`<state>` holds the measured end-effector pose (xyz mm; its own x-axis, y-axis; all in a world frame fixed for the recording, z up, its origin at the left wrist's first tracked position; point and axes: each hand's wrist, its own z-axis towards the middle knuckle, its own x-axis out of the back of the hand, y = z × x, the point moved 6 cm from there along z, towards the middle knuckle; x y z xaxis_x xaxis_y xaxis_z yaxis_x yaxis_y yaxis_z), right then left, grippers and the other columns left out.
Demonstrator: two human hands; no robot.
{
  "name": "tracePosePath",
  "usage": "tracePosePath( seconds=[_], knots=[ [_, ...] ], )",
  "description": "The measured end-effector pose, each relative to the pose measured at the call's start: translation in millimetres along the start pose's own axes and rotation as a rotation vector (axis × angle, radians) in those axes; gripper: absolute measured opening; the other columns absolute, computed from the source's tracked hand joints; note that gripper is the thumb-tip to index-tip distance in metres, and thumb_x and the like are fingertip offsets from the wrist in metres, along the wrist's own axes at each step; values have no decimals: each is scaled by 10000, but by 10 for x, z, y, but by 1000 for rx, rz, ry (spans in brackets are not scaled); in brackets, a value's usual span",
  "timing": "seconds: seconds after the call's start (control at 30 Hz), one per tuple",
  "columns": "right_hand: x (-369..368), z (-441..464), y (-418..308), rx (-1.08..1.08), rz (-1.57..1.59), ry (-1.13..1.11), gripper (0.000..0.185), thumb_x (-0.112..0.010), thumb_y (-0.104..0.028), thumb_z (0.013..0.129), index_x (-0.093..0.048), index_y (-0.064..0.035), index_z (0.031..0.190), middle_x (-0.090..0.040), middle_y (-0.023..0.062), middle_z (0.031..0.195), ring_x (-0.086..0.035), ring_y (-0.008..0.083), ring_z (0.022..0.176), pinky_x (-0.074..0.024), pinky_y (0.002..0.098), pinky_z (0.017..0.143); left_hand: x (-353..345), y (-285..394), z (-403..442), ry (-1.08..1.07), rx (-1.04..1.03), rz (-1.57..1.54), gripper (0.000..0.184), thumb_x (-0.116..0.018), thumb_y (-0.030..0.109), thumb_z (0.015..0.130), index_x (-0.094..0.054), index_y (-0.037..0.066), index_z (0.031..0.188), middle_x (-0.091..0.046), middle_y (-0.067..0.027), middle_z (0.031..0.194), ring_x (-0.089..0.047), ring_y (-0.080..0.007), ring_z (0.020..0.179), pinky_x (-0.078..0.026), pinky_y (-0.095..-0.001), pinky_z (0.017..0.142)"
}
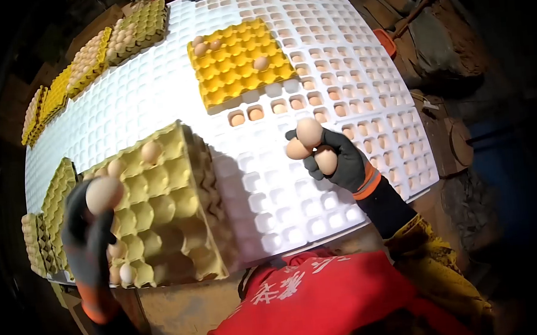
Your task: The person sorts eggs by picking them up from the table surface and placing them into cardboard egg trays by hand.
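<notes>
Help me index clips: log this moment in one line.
left hand: holds egg at tray stack | right hand: holds three eggs above white trays | yellow tray: few eggs

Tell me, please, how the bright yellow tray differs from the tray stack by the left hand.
The bright tray is vivid yellow; the tray stack is duller and greener. The bright tray lies low; the tray stack rises several layers high. The bright tray is farther off; the tray stack is nearer, by the left hand. Both have a few eggs on top.
</notes>
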<state>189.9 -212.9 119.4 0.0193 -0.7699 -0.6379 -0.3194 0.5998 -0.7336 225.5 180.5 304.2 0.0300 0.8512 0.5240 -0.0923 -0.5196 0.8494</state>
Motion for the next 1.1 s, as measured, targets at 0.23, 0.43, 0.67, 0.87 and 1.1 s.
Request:
tracePosePath(
  seconds=[0.23, 0.43, 0.67, 0.87, 1.1],
  knots=[
    [1155, 22, -295, -29, -763, 331, 402, -808, -229, 789, -624, -81, 1115, -631, 56, 984, -645, 155, 740, -544, 292, 598, -2584, -33, -356, -62, -260, 106, 504, -864, 200, 730, -689, 94, 1190, -653, -136, 1090, -649, -294, 1021, -539, -375, 814],
    [881, 686, -231, 359, -1624, 255, 429, -763, -312, 796, -562, -129, 1128, -584, 124, 1160, -649, 350, 987, -542, 433, 821, -3400, -1110, 660, 172, -103, 508, 478, -801, 369, 785, -678, 153, 1195, -604, -122, 1166, -655, -322, 971, -541, -416, 805],
    [1347, 1118, -25, 426, -1241, 217, 374, -724, -283, 861, -625, -95, 1168, -604, 125, 1189, -674, 286, 943, -559, 405, 772, -3464, -1116, 1009, -132, 95, 724, 442, -691, 393, 890, -663, 149, 1257, -581, -185, 1199, -621, -371, 1046, -529, -446, 853],
    [1545, 1186, -178, 60, -217, 247, 417, -617, -197, 941, -567, -30, 1320, -608, 58, 1162, -649, 156, 886, -572, 306, 729, -3217, -1816, 1085, 341, 103, -16, 502, -680, 220, 932, -544, 96, 1399, -601, -142, 1158, -604, -238, 976, -521, -348, 823],
    [1402, 1763, -346, 983, -1262, 236, 284, -647, -41, 861, -650, -106, 1137, -605, 119, 1199, -566, 332, 1164, -472, 409, 1004, -3266, -1997, 1016, 448, 194, -741, 453, -546, 100, 886, -524, 19, 1331, -570, -104, 1229, -589, -223, 1041, -485, -348, 964]
  ],
)
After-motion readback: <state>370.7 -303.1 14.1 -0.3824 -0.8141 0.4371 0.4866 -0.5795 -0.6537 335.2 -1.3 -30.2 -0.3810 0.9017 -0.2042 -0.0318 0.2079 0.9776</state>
